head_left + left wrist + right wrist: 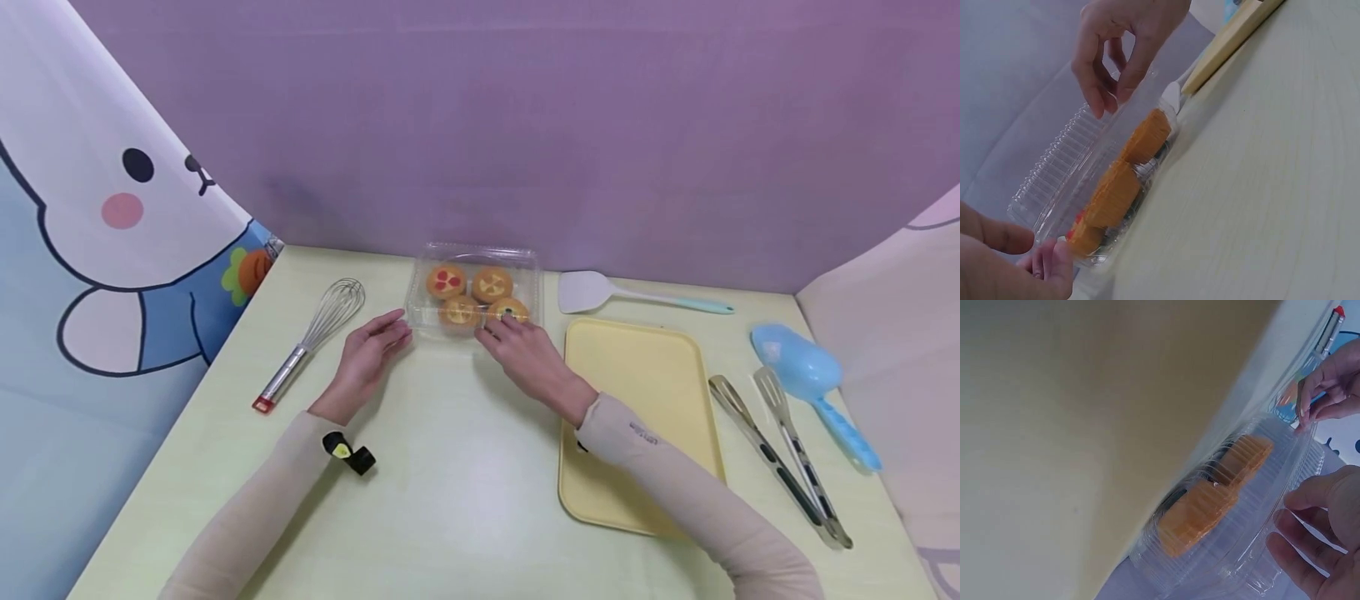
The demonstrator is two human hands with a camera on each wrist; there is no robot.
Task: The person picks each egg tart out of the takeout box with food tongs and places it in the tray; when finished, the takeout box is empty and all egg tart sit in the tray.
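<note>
A clear plastic clamshell box (474,292) sits at the back middle of the table, with several tarts (492,284) inside. One tart (446,282) has red pieces on top. At the box's front left corner, my left hand (365,360) pinches the rim between thumb and fingers. My right hand (529,357) grips the front rim near the right end, thumb and fingertips right at the plastic edge in the right wrist view. Through the ribbed wall, the orange sides of the tarts (1115,195) show in the left wrist view.
Left of the box lies a whisk (311,342). A white spatula (588,292) with a mint handle lies to the right, behind a yellow tray (637,350) partly under my right sleeve. Metal tongs (795,454) and a blue scoop (798,358) lie farther right. A purple cloth (570,142) hangs behind.
</note>
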